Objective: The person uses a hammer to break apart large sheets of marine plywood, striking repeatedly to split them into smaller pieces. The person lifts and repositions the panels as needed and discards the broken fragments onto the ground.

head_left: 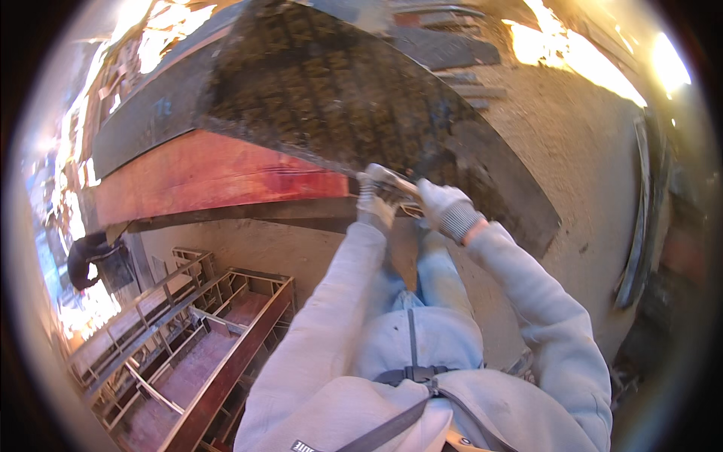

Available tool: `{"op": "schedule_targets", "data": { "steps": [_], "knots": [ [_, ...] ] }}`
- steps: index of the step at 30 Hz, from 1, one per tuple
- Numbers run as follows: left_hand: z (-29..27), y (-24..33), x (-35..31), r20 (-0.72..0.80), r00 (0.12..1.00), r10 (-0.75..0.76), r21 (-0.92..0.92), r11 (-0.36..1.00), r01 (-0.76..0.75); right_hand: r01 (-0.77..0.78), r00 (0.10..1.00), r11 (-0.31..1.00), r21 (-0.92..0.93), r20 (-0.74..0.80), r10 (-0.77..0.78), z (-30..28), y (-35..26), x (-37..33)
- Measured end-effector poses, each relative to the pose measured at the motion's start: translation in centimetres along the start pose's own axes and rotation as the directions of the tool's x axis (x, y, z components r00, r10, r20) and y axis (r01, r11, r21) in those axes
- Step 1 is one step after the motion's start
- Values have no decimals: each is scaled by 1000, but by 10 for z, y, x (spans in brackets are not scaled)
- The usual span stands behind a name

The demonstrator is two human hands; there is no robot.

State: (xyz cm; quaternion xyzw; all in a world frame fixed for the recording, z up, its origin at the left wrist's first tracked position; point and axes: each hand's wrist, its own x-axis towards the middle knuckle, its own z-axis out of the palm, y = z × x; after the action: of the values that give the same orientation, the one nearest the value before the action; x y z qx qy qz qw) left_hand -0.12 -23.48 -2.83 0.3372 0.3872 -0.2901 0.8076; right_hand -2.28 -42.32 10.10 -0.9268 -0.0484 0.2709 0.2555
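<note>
A large dark, stained board lies at an angle across a stack of panels in front of me. At its near edge, my right hand, in a pale knit-cuffed glove, closes round the wooden handle of what looks like a hammer. The tool's head points left, over my left hand. My left hand, gloved too, is closed beside the board's near edge. The tool partly covers its fingers, so what it holds is hidden. Under the dark board shows a red panel.
Wooden frames with crosspieces stand on the lower left. A person in dark clothes is beyond them at far left. Dark boards lie on the sandy ground at the back. Long strips lie along the right side.
</note>
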Motion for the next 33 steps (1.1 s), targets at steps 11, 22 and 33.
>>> {"op": "schedule_targets", "data": {
  "steps": [11,22,33],
  "knots": [
    [-13,-22,44,-350,937,20,165,985,40,59,880,995,79,-474,-15,137,94,-18],
    [0,-27,29,-304,943,136,191,978,-80,-3,802,978,209,-584,127,174,108,-20],
    [6,-27,9,-80,997,11,3,1000,-11,-200,687,902,383,-601,408,124,61,-42]
  ]
}}
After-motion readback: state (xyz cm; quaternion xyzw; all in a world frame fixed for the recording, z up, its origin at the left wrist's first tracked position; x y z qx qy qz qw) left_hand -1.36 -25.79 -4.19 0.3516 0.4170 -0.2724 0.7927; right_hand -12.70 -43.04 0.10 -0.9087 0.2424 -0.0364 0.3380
